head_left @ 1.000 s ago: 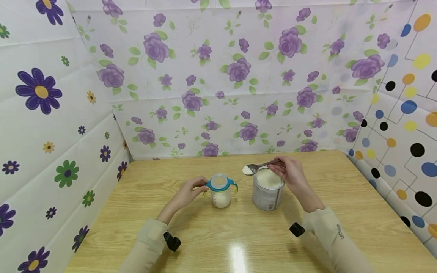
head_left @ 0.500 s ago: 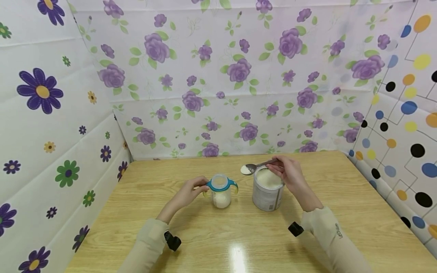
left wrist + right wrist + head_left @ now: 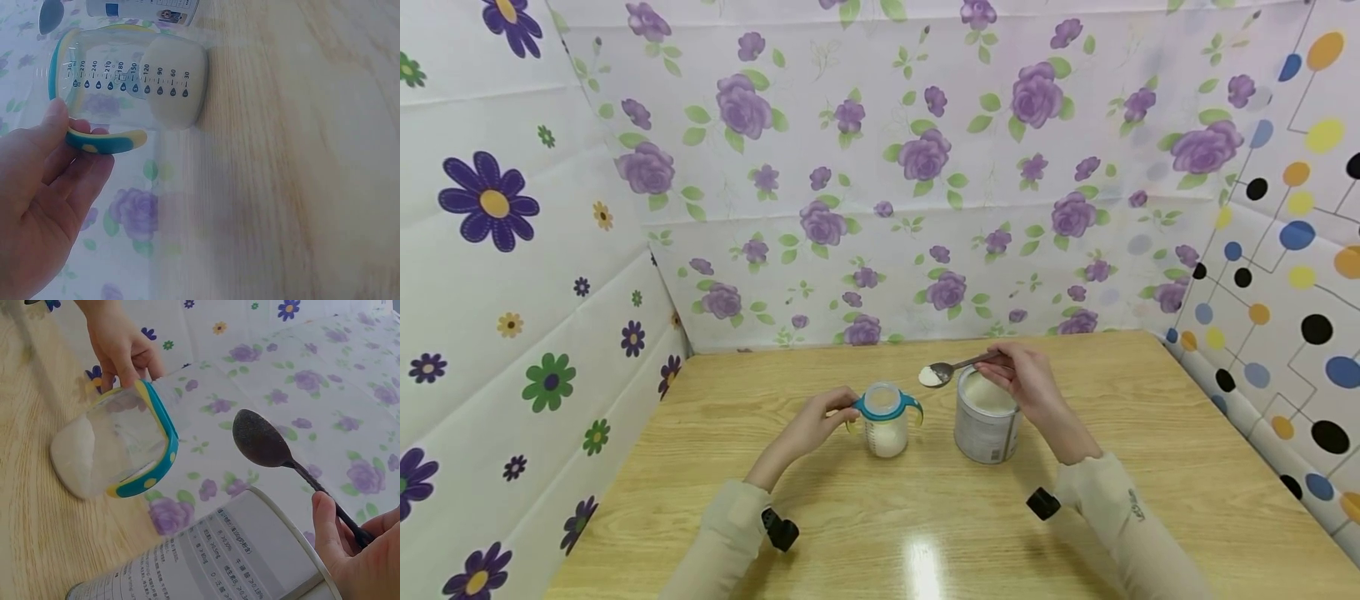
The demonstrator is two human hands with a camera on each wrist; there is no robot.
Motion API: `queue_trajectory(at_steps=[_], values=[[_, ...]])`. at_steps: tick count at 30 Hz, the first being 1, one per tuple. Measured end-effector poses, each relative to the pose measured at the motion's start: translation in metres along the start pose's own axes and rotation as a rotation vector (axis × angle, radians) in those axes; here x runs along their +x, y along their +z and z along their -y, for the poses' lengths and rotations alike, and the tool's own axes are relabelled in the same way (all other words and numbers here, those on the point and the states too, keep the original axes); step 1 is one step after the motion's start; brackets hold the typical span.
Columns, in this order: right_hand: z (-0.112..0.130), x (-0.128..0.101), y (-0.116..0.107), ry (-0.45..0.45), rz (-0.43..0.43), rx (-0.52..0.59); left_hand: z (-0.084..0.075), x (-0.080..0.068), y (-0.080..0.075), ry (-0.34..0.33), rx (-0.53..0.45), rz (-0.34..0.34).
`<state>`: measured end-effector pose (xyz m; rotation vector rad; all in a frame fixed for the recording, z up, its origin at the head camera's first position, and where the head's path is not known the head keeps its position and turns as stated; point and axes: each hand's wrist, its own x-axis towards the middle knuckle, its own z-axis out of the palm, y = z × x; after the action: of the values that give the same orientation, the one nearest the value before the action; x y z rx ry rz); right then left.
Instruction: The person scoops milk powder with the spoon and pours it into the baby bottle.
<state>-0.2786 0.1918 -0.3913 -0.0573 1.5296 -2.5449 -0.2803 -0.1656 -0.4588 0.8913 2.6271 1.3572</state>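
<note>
A clear baby bottle (image 3: 886, 435) with a blue collar and two curved handles stands upright on the table, white powder or milk in its lower part. My left hand (image 3: 822, 419) pinches its left handle (image 3: 106, 142) between thumb and fingers. To its right is an open tin (image 3: 987, 429) filled with pale powder. My right hand (image 3: 1028, 383) holds a dark spoon (image 3: 262, 439) by the handle, over the tin's rim. White powder (image 3: 931, 377) lies heaped in the spoon's bowl, which hangs between the bottle and the tin; only its underside shows in the right wrist view.
The wooden table (image 3: 850, 525) reaches back to a wall sheet (image 3: 880, 275) with purple roses. Patterned sheets also hang on the left and right. A small black camera sits on each wrist.
The right hand has moved a little to the left, carrying the spoon of powder from over the tin toward the bottle. The left hand and the bottle have stayed still.
</note>
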Motion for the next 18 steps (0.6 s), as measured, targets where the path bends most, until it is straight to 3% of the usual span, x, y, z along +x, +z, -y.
queue_trajectory(at_steps=[18], values=[[-0.003, 0.003, 0.011, 0.033, 0.003, -0.014, -0.001, 0.0, -0.001, 0.001, -0.004, 0.005]])
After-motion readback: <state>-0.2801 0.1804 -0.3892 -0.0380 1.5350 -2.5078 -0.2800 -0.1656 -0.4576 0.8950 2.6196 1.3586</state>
